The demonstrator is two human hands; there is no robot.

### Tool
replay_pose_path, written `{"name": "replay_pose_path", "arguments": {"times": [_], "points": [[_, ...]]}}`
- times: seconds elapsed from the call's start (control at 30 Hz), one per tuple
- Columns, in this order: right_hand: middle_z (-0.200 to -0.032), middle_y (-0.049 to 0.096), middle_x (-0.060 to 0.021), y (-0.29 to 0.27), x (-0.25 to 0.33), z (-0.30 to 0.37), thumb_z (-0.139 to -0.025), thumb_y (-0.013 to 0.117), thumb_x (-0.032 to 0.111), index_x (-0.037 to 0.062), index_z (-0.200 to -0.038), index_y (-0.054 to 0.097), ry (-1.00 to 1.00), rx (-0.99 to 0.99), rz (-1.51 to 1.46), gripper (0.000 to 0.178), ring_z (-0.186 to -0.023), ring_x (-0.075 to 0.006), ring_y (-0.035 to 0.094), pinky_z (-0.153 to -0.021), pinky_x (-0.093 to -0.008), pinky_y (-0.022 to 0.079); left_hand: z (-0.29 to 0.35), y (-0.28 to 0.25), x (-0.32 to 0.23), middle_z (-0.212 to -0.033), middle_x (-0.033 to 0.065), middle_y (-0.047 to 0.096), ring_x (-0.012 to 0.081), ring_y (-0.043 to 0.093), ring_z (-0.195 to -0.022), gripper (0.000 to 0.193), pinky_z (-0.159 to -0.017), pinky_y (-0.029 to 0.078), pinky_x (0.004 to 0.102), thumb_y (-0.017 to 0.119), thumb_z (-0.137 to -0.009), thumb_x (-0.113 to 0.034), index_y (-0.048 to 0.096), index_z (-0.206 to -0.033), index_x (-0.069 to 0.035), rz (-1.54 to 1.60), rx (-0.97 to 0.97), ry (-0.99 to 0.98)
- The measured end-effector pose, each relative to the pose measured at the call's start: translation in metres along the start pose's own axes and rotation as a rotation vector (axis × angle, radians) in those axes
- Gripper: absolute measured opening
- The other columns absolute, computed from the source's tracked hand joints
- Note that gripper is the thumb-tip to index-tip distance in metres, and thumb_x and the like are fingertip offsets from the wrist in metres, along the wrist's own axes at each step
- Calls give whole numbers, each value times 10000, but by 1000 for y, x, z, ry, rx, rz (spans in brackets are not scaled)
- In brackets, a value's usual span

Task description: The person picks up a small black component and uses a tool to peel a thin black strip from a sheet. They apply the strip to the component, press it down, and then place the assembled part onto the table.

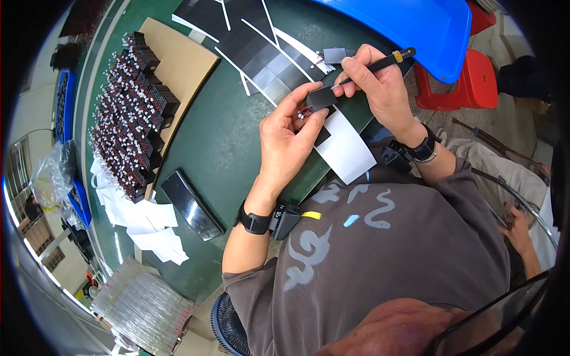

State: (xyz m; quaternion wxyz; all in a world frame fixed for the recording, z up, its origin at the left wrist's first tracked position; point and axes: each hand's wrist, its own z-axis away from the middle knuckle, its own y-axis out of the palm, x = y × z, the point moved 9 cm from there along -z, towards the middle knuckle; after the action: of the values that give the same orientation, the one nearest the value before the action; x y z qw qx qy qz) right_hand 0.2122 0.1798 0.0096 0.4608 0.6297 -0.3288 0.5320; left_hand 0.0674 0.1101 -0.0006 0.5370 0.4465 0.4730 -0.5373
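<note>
My left hand (285,135) pinches a small flat dark block (320,98) by its edges, with fingers on one side and thumb on the other. Red wires and a small white connector (303,113) stick out of it beside my thumb. In my right hand (382,83) is a slim black tool (389,60) with a tan band, its thin tip at the block's right edge. Whether the tip touches the block, I cannot tell. Beyond the hands another dark block (334,56) lies on the table. Partly under my hands sits a white sheet (347,148).
Sheets of dark rectangles (255,50) lie at the far side of the green table (237,154). Many wired blocks (127,118) stand on cardboard (178,53) at left, near a black phone (191,204). A blue tray (415,29), a red stool (469,80) and another person's hand (519,228) are at right.
</note>
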Motion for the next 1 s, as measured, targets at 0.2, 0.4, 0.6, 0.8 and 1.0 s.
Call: {"name": "replay_pose_path", "arguments": {"times": [0.2, 0.4, 0.6, 0.8, 1.0], "points": [[-701, 612, -67, 0, 0, -1, -990, 576, 180, 67, -822, 493, -19, 4, 19, 218, -700, -120, 630, -682, -240, 500, 0, 0, -1, -946, -20, 641, -18, 520, -691, 386, -620, 436, 153, 673, -869, 9, 611, -1248, -31, 1, -3, 11], [-701, 612, -61, 0, 2, -1, -988, 578, 178, 69, -820, 498, -15, 6, 21, 216, -705, -118, 632, -685, -240, 500, 0, 0, 0, -951, -19, 641, -17, 526, -706, 386, -629, 441, 154, 673, -870, 8, 611, -1249, -31, -5, 6, -1], [-701, 609, -52, -1, 2, -1, -989, 578, 169, 69, -822, 501, -20, 10, 17, 210, -710, -116, 634, -690, -239, 499, -1, 2, -3, -935, -23, 642, -20, 522, -696, 385, -626, 440, 152, 674, -867, 6, 616, -1245, -38, 23, -10, 26], [-699, 606, -45, -2, 2, 0, -989, 579, 166, 66, -826, 502, -32, 13, 23, 206, -711, -112, 632, -696, -238, 496, -1, 3, -2, -933, -26, 640, -24, 504, -683, 384, -626, 433, 148, 678, -865, 2, 621, -1242, -43, 18, -10, 7], [-702, 609, -44, -4, 3, -1, -991, 578, 167, 64, -833, 500, -28, 19, 12, 203, -710, -107, 629, -695, -238, 492, -2, 5, -1, -941, -29, 637, -23, 495, -676, 386, -629, 437, 150, 682, -863, -2, 625, -1242, -51, -6, -7, -4]]}}
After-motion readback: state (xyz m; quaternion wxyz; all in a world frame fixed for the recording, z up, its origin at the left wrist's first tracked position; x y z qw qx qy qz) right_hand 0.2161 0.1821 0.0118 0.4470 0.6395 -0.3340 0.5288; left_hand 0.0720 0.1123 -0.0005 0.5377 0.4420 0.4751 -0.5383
